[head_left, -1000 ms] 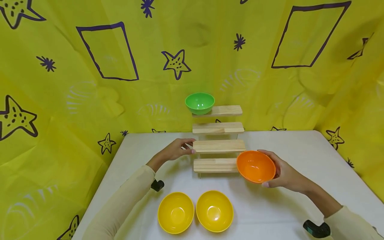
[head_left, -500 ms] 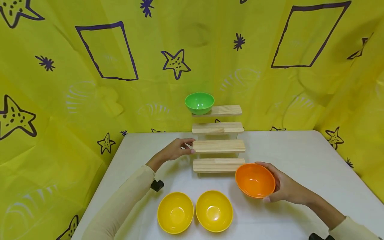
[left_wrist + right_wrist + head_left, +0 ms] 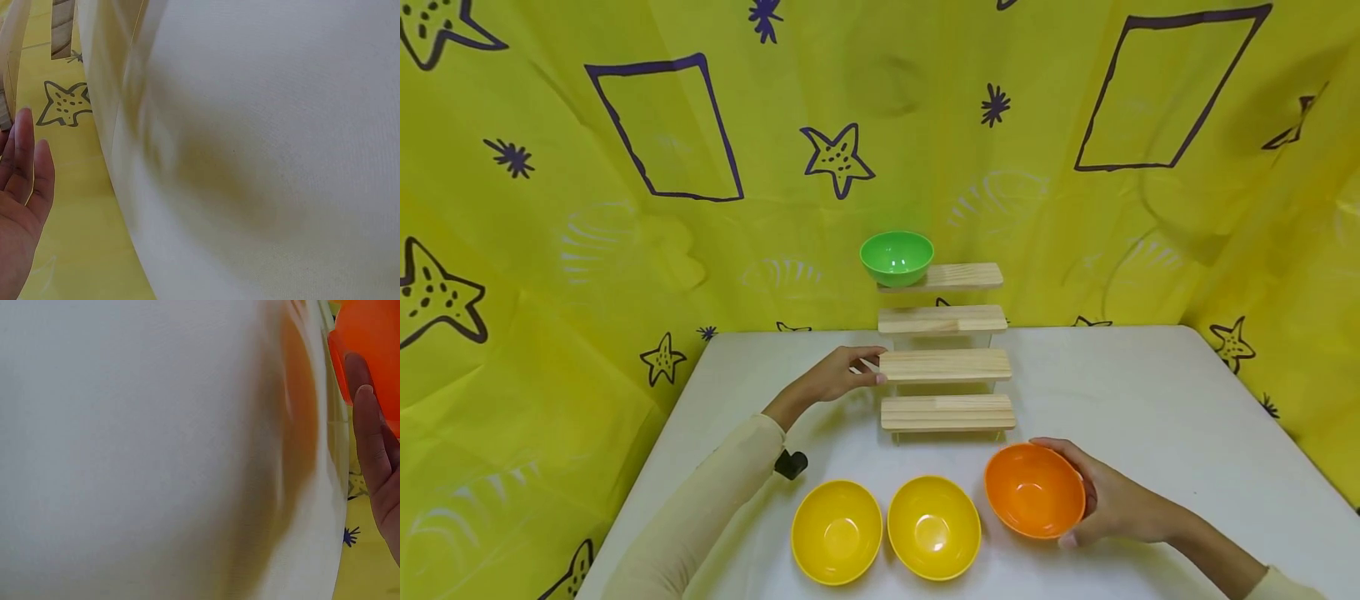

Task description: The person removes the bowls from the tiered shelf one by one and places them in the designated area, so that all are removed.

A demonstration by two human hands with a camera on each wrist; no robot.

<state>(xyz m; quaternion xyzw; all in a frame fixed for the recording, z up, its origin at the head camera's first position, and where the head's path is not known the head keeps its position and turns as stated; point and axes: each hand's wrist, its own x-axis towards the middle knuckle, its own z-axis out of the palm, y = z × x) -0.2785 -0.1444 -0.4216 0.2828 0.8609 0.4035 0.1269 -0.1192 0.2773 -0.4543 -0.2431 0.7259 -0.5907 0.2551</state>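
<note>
My right hand (image 3: 1120, 502) holds an orange bowl (image 3: 1033, 490) by its right side, thumb near the front and fingers behind. The bowl tilts slightly, low over the white table, just right of two yellow bowls (image 3: 934, 528). In the right wrist view, fingers (image 3: 375, 447) lie along the orange bowl's wall. At the left end of a stepped wooden stand (image 3: 946, 365), my left hand (image 3: 835, 375) pinches the second step from the bottom between thumb and fingers. A green bowl (image 3: 897, 258) sits on the left of the top step.
The white table (image 3: 1150, 392) runs back to a yellow curtain (image 3: 775, 150) printed with stars and frames, which also closes both sides. The two yellow bowls stand side by side at the front, before the stand. A dark wrist strap part (image 3: 791, 464) hangs under the left sleeve.
My right hand has brought the orange bowl down and toward me, from beside the stand's lowest step to beside the yellow bowls. The left hand has stayed on the stand.
</note>
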